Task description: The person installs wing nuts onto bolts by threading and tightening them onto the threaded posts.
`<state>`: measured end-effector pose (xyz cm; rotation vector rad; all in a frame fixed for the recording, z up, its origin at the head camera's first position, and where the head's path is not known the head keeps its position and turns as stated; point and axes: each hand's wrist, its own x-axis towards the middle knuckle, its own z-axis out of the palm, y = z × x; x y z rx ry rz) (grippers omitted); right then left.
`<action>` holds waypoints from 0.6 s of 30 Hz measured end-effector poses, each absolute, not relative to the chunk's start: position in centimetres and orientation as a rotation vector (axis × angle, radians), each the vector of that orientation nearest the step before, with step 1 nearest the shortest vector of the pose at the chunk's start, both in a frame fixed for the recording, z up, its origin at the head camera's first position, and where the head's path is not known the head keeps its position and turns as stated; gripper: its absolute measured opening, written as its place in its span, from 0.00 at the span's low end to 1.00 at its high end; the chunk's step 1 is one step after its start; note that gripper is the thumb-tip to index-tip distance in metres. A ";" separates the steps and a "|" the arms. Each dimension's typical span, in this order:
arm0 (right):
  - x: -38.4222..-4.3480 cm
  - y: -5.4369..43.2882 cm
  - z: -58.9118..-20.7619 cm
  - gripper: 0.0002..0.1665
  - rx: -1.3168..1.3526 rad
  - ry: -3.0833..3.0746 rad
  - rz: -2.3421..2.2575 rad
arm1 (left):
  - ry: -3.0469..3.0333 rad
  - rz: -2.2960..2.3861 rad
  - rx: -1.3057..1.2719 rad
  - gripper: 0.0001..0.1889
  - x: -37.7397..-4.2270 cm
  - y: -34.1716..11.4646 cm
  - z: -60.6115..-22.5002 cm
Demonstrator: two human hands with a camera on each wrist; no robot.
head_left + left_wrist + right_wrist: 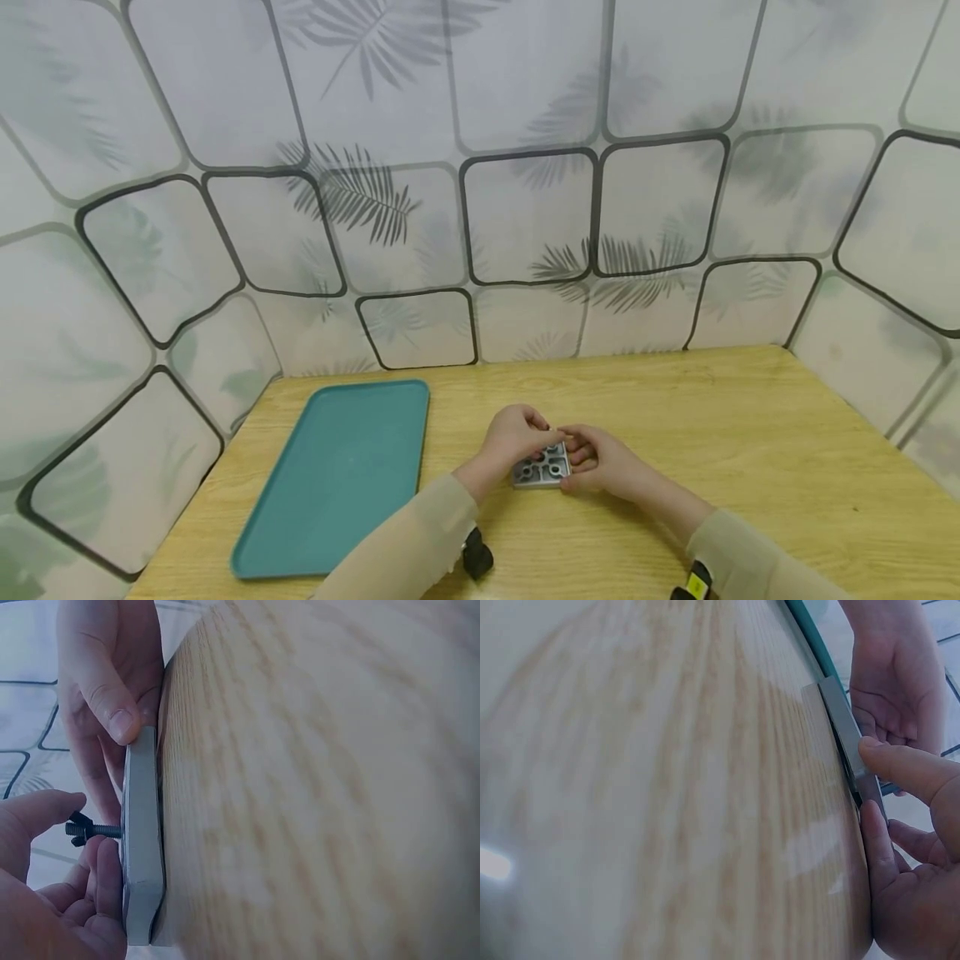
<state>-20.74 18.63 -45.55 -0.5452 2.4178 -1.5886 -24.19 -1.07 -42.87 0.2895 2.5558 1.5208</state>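
Note:
A square grey metal plate [542, 477] with round bosses and recesses lies on the wooden table. From its face a dark threaded bolt [109, 831] sticks up with a black wing nut [79, 834] on it. My left hand [512, 435] pinches the wing nut between thumb and fingers, close above the plate. At the plate's right edge, my right hand [609, 461] grips it, thumb on the near side and fingers farther back. The right wrist view shows the plate's side [847, 735] between those fingers; the wing nut is hidden there.
To the left on the wooden table [697, 417] lies a teal tray [345, 475]. A patterned curtain [525, 217] with leaf prints stands behind and at both sides of the table. Dark straps sit at both wrists.

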 end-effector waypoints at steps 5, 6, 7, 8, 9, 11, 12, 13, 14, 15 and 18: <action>-21.0 18.6 -45.6 0.50 -0.541 2.414 -1.586 | 2.527 1.563 0.320 0.07 -24.4 -1.1 -43.1; -21.0 18.6 -45.6 0.50 -0.541 2.413 -1.587 | 2.518 1.572 0.327 0.06 -24.4 -1.2 -43.2; -21.0 18.6 -45.6 0.50 -0.541 2.409 -1.592 | 2.510 1.580 0.333 0.06 -24.5 -1.2 -43.2; -21.0 18.6 -45.6 0.50 -0.537 2.409 -1.594 | 2.505 1.587 0.340 0.06 -24.5 -1.2 -43.3; -21.0 18.6 -45.6 0.50 -0.541 2.408 -1.594 | 2.497 1.593 0.346 0.05 -24.6 -1.2 -43.4; -21.0 18.6 -45.6 0.50 -0.544 2.403 -1.600 | 2.484 1.598 0.352 0.05 -24.6 -1.3 -43.5; -21.0 18.6 -45.6 0.50 -0.540 2.402 -1.604 | 2.480 1.598 0.354 0.05 -24.6 -1.3 -43.5; -20.9 18.6 -45.6 0.50 -0.540 2.399 -1.605 | 2.476 1.598 0.357 0.05 -24.6 -1.3 -43.5; -20.9 18.6 -45.6 0.50 -0.541 2.401 -1.603 | 2.474 1.597 0.359 0.05 -24.6 -1.4 -43.5; -20.9 18.6 -45.6 0.50 -0.543 2.401 -1.604 | 2.473 1.595 0.359 0.05 -24.6 -1.4 -43.5; -20.8 18.5 -45.5 0.50 -0.533 2.401 -1.610 | 2.457 1.609 0.358 0.06 -24.6 -1.4 -43.5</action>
